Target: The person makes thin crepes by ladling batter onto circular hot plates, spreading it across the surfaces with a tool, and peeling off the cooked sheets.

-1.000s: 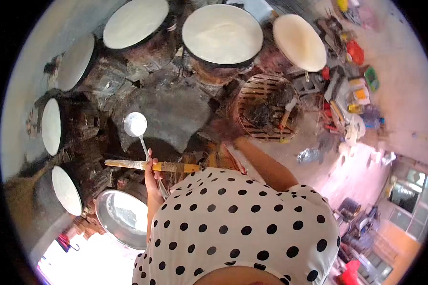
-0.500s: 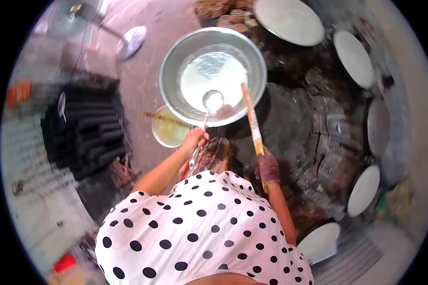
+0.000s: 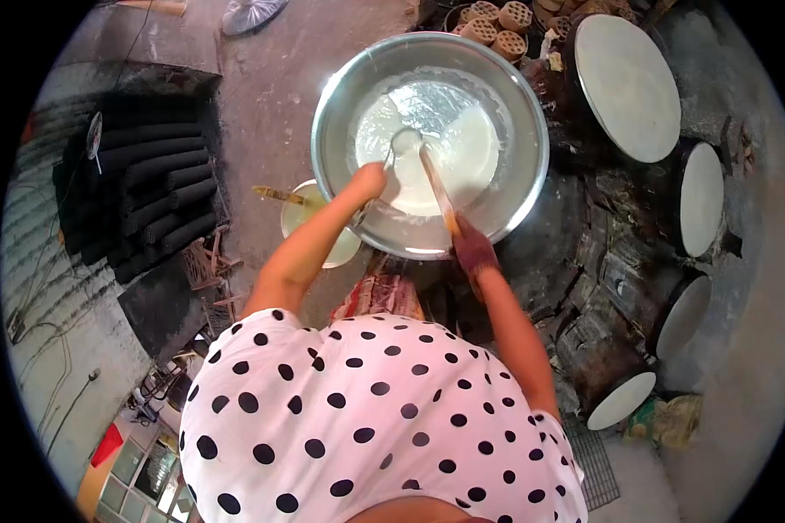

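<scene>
Stacked black cylinders, brown perforated blocks, grey grate, red object

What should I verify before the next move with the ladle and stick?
1. Left hand closed on the ladle: ok.
2. Gloved right hand gripping the wooden stick: ok.
3. Ladle bowl and stick tip within the rim of the metal basin: ok.
4. Ladle bowl and stick tip well apart: not ok; they sit side by side, and whether they touch is unclear.
5. Ladle filled with the white liquid: cannot tell.
6. Left forearm free of the pale bucket: cannot tell; the arm crosses in front of it in this view.
</scene>
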A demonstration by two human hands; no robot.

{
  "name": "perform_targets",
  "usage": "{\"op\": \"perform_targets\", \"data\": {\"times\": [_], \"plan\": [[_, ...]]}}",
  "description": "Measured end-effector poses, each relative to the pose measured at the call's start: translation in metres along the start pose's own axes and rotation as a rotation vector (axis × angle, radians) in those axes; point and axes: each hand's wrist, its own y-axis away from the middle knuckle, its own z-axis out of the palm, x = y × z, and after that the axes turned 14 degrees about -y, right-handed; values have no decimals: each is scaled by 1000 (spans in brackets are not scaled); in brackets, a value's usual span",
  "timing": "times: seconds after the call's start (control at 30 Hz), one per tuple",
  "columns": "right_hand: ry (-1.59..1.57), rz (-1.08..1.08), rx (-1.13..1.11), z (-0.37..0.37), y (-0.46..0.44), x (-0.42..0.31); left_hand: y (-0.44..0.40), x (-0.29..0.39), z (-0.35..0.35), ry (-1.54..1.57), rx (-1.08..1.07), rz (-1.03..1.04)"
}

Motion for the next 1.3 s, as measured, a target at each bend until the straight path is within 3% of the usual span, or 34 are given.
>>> {"op": "perform_targets", "data": {"times": [0.03, 0.07, 0.13, 0.2, 0.27, 0.37, 0.43, 0.5, 0.57, 0.6, 0.63, 0.7, 0.77, 0.83, 0.87, 0.97, 1.13, 1.17, 1.27, 1.3], "plan": [[482, -382, 28, -7, 13, 23, 19, -8, -15, -14, -83, 51], [351, -317, -55, -18, 35, 42, 42, -11, -30, -30, -170, 104], [224, -240, -139, -32, 72, 57, 73, -19, -35, -23, -136, 117], [44, 100, -40, -40, 87, 51, 78, -15, -36, -20, -90, 123], [46, 96, -65, -42, 62, 36, 59, 4, -33, -128, 14, -99], [57, 66, -85, -25, 22, 30, 27, 15, -1, -205, -2, -235], [6, -86, -53, -5, 1, 45, 16, 3, 60, -146, 87, -190], [-23, -159, -62, 4, -2, 53, 21, 19, 71, -89, 180, -133], [-49, -237, -66, 6, 11, 57, 30, 39, 64, 954, -298, -519], [28, -216, -57, 1, 25, 48, 46, 51, 49, 1174, -404, -497], [107, -198, -43, -6, 37, 43, 63, 58, 45, 1170, -396, -484], [83, -291, 5, -15, 65, 69, 105, 72, 45, 1536, -415, -320], [75, -117, -99, -30, 99, 50, 146, 95, 25, 1545, -321, -238], [107, -200, -84, -40, 118, 44, 185, 118, -11, 1548, -211, -153], [126, -496, -47, -45, 125, 44, 206, 132, -33, 1561, -136, -84], [101, -915, -23, -59, 135, 9, 258, 162, -115, 1498, 46, 100], [16, -1235, 72, -100, 186, -121, 338, 209, -254, 1245, 305, 220], [9, -1253, 70, -112, 196, -142, 350, 213, -276, 1187, 347, 253], [-136, -1013, -77, -139, 228, -186, 373, 221, -326, 1101, 464, 351], [-341, -875, -172, -143, 247, -202, 377, 222, -338, 1106, 492, 383]]}}
